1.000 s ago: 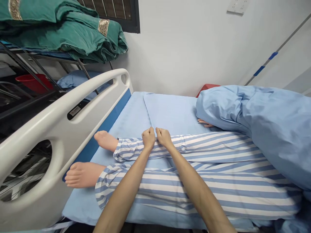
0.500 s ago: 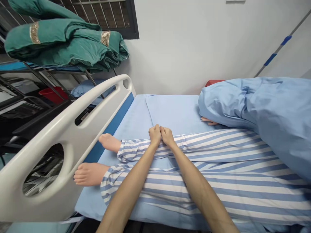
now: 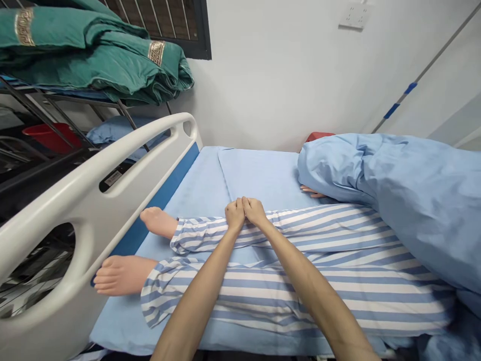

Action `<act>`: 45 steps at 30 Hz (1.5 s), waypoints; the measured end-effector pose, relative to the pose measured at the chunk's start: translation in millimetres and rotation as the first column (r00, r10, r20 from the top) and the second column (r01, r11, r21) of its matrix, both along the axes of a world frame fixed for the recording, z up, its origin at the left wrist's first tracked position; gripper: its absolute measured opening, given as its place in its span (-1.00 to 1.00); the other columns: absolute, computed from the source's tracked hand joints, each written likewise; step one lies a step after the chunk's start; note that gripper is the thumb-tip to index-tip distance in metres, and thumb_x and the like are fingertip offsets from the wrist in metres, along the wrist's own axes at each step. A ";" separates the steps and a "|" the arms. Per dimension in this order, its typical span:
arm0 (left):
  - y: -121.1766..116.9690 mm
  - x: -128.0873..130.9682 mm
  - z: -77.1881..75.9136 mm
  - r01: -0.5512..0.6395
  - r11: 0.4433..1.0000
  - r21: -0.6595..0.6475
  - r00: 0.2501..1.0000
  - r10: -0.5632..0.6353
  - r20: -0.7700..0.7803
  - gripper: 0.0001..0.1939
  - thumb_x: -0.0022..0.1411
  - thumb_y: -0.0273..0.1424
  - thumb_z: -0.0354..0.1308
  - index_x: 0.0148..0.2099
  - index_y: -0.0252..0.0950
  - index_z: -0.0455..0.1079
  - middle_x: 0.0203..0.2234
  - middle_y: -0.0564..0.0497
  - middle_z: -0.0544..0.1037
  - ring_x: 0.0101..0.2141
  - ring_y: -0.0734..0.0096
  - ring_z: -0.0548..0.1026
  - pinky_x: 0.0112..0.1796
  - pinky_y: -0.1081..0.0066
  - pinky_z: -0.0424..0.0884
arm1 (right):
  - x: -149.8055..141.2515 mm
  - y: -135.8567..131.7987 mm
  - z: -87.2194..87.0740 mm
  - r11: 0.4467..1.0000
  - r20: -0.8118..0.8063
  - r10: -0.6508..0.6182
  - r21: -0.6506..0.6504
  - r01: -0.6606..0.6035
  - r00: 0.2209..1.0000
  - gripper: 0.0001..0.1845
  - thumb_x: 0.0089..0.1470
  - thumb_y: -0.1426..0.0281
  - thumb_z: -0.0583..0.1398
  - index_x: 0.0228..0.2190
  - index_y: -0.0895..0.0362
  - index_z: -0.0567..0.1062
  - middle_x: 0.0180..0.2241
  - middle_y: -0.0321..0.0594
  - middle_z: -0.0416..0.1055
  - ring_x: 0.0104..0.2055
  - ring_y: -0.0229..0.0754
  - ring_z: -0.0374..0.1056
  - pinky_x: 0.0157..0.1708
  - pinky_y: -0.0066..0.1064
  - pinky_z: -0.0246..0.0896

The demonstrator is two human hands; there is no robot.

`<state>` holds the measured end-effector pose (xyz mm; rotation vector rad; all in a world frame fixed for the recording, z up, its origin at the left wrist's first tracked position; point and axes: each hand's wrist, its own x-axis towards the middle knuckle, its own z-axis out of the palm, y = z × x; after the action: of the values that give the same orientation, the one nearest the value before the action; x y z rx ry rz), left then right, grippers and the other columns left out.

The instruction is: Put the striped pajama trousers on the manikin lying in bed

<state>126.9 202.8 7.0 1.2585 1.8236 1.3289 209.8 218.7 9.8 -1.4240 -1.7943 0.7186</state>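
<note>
My left hand [image 3: 235,214] and my right hand [image 3: 254,211] are side by side, touching, both with their fingers curled closed. They are at the far leg of a figure in blue-and-white striped trousers [image 3: 300,283], just over the light blue bed sheet [image 3: 259,170]. What the fingers hold, if anything, is hidden. The figure lies on its back and looks like a manikin. Its bare near foot [image 3: 124,275] and far foot [image 3: 160,222] point toward the bed end. A blue quilt [image 3: 421,190] covers its upper body, with the fingers of one hand [image 3: 311,192] showing under the edge.
A white bed-end board [image 3: 124,155] with cut-out handles rises on the left. Behind it, a folded green quilt [image 3: 112,62] lies on a metal-framed bed, and a red bucket [image 3: 52,136] stands beneath. A wall socket [image 3: 355,16] and a pole [image 3: 421,77] are at the back.
The view has swung a little to the right, so the bed and board appear further left. My two hands stay closed together over the far leg, their knuckles slightly more turned up.
</note>
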 end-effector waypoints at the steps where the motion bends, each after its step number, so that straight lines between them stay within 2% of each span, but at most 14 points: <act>1: 0.6 0.2 -1.2 -0.003 1.000 0.006 1.000 0.003 -0.012 -0.52 0.31 -0.30 -0.09 -0.68 -0.21 0.07 -0.73 0.08 0.21 -0.58 0.44 0.18 -0.44 0.39 0.08 | 3.0 0.1 1.2 1.000 0.027 0.009 0.014 -0.010 1.000 -0.50 0.29 0.25 -0.01 -0.65 0.10 0.35 -0.60 -0.25 0.37 -0.48 -0.22 0.21 -0.41 -0.41 -0.01; 4: 0.9 0.7 -4.1 -0.005 1.000 0.008 0.999 0.005 -0.040 -0.52 0.31 -0.32 -0.09 -0.68 -0.21 0.04 -0.74 0.10 0.15 -0.58 0.46 0.15 -0.44 0.39 0.07 | 9.9 -1.1 -1.7 1.000 0.026 -0.004 0.029 0.003 1.000 -0.49 0.30 0.25 -0.03 -0.67 0.09 0.28 -0.63 -0.29 0.29 -0.50 -0.24 0.15 -0.43 -0.41 -0.06; 7: 0.1 0.8 -4.6 0.006 1.000 0.004 0.999 -0.006 -0.035 -0.51 0.31 -0.32 -0.08 -0.68 -0.21 0.00 -0.75 0.12 0.08 -0.58 0.47 0.12 -0.45 0.39 0.06 | 12.8 -2.7 -9.4 0.999 -0.040 -0.023 0.031 0.024 0.999 -0.49 0.30 0.23 -0.05 -0.67 0.07 0.21 -0.65 -0.33 0.22 -0.51 -0.25 0.10 -0.44 -0.41 -0.08; 12: 6.4 6.4 2.1 0.012 1.000 -0.005 0.999 -0.012 0.048 -0.55 0.25 -0.34 -0.04 -0.67 -0.20 -0.05 -0.73 0.15 0.00 -0.59 0.52 0.06 -0.49 0.41 0.05 | 15.2 -1.7 -14.2 0.999 -0.179 -0.005 0.034 0.011 0.984 -0.50 0.27 0.18 -0.07 -0.67 0.06 0.16 -0.65 -0.35 0.17 -0.52 -0.26 0.08 -0.45 -0.40 -0.10; 17: 15.8 27.0 6.9 -0.009 1.000 0.003 0.982 0.009 0.189 -0.58 0.26 -0.33 -0.07 -0.64 -0.20 -0.02 -0.71 0.14 0.06 -0.59 0.52 0.09 -0.51 0.43 0.08 | 19.2 0.2 -11.8 0.999 -0.312 -0.029 0.005 0.032 0.950 -0.49 0.25 0.12 -0.09 -0.66 0.07 0.19 -0.65 -0.34 0.21 -0.51 -0.26 0.13 -0.45 -0.42 -0.03; 21: 11.3 37.7 0.6 -0.030 1.000 -0.004 0.995 0.030 0.090 -0.55 0.31 -0.29 -0.11 -0.64 -0.21 0.04 -0.71 0.09 0.18 -0.58 0.49 0.16 -0.48 0.41 0.09 | 20.6 -0.6 -11.7 0.998 -0.380 -0.070 -0.026 0.065 0.922 -0.44 0.24 0.02 -0.07 -0.65 0.09 0.25 -0.62 -0.29 0.28 -0.50 -0.25 0.19 -0.45 -0.42 0.06; 26: 4.3 36.2 3.7 0.011 1.000 -0.018 1.000 -0.011 0.017 -0.54 0.32 -0.31 -0.10 -0.65 -0.23 0.13 -0.71 0.04 0.28 -0.57 0.45 0.23 -0.46 0.39 0.08 | 17.4 -2.5 -11.3 0.996 -0.370 -0.087 -0.036 0.079 0.925 -0.46 0.24 0.04 -0.06 -0.61 0.11 0.33 -0.58 -0.24 0.37 -0.46 -0.21 0.26 -0.42 -0.42 0.11; 29: 3.6 35.2 8.3 0.017 1.000 -0.024 1.000 -0.016 0.011 -0.54 0.32 -0.33 -0.09 -0.65 -0.22 0.15 -0.71 0.04 0.29 -0.57 0.43 0.25 -0.44 0.38 0.09 | 19.9 -2.2 -5.9 0.995 -0.287 -0.098 -0.047 0.088 0.953 -0.48 0.26 0.11 -0.06 -0.60 0.11 0.37 -0.56 -0.22 0.41 -0.44 -0.20 0.27 -0.39 -0.42 0.12; 33: 4.0 35.9 7.1 0.037 0.999 0.013 0.999 -0.038 0.015 -0.50 0.35 -0.32 -0.10 -0.67 -0.21 0.08 -0.74 0.08 0.20 -0.57 0.43 0.20 -0.42 0.37 0.07 | 33.9 0.6 0.6 0.998 -0.107 -0.051 0.015 0.053 0.993 -0.51 0.25 0.17 -0.02 -0.65 0.08 0.30 -0.60 -0.28 0.33 -0.46 -0.23 0.21 -0.40 -0.42 0.05; 35: 3.6 36.1 4.9 0.025 1.000 0.016 1.000 -0.025 0.002 -0.50 0.34 -0.32 -0.09 -0.67 -0.20 0.01 -0.74 0.10 0.11 -0.58 0.44 0.15 -0.42 0.36 0.04 | 42.1 2.5 -1.1 0.998 -0.102 -0.052 0.023 0.055 0.993 -0.50 0.25 0.17 -0.02 -0.68 0.07 0.24 -0.64 -0.32 0.25 -0.50 -0.25 0.16 -0.42 -0.43 0.02; 39: 2.7 36.7 3.0 0.061 0.998 0.013 0.998 -0.061 -0.011 -0.50 0.33 -0.31 -0.09 -0.67 -0.20 -0.06 -0.73 0.12 0.03 -0.58 0.47 0.08 -0.43 0.35 0.03 | 52.3 6.1 -12.7 0.989 -0.296 -0.146 -0.030 0.144 0.944 -0.47 0.25 0.10 -0.09 -0.69 0.05 0.15 -0.69 -0.35 0.14 -0.56 -0.27 0.11 -0.46 -0.42 0.02; 42: 6.7 41.3 5.9 0.102 0.995 -0.013 0.995 -0.103 -0.018 -0.51 0.30 -0.29 -0.07 -0.67 -0.20 -0.04 -0.73 0.11 0.04 -0.58 0.47 0.08 -0.44 0.35 0.03 | 54.5 8.3 -18.6 0.988 -0.424 -0.150 -0.046 0.145 0.893 -0.45 0.23 0.04 -0.07 -0.68 0.04 0.15 -0.70 -0.36 0.12 -0.58 -0.27 0.09 -0.47 -0.41 0.05; 45: 13.8 52.3 11.6 0.098 0.995 -0.021 0.995 -0.098 0.031 -0.53 0.29 -0.28 -0.08 -0.66 -0.20 -0.03 -0.73 0.10 0.05 -0.58 0.47 0.08 -0.46 0.37 0.05 | 55.8 10.5 -19.2 0.988 -0.483 -0.151 -0.070 0.134 0.862 -0.45 0.21 -0.01 -0.07 -0.68 0.03 0.14 -0.70 -0.36 0.10 -0.58 -0.27 0.09 -0.48 -0.41 0.07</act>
<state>179.2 216.6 18.6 1.2926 1.7294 1.2635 265.6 229.3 -9.3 -1.2404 -1.2747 0.9372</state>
